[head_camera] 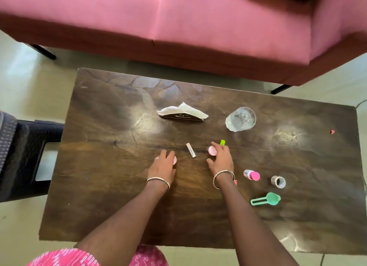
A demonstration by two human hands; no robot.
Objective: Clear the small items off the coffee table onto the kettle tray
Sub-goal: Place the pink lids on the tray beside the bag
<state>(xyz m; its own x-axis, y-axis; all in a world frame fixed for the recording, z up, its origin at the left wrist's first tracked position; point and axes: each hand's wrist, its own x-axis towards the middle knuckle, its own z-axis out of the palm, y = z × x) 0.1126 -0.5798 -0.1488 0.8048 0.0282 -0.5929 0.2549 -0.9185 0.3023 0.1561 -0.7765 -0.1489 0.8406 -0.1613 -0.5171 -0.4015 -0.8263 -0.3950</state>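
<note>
The left hand (162, 164) lies palm down on the coffee table (111, 186) with its fingers bent over the left pink disc (175, 160). Only a thin rim of the disc shows at the hand's right edge, so it is unclear whether the hand grips it or just covers it. The right hand (221, 158) is spread and relaxed. Its forefinger lies along the far edge of the right pink disc (211, 150), and the thumb sits on the wood just short of the disc. This disc is small, round, pale pink and flat, like a lid.

Both discs sit near the middle of the dark, glossy wooden tabletop. Between the two hands lies a short white stick (190, 150), set at an angle. A small bright green piece (222, 142) sits just beyond the right hand's fingertips.

To the right of the right wrist are a little bottle with a pink cap (251, 175) on its side, a silver ring (278, 181), and a green scoop (266, 199) with a looped handle. A tiny red bit (332, 131) lies near the table's right edge.

Farther back are a dark napkin holder (182, 114) with a white tissue and a clear glass (240, 118) tipped on its side. A pink sofa (178, 23) stands behind the table.
</note>
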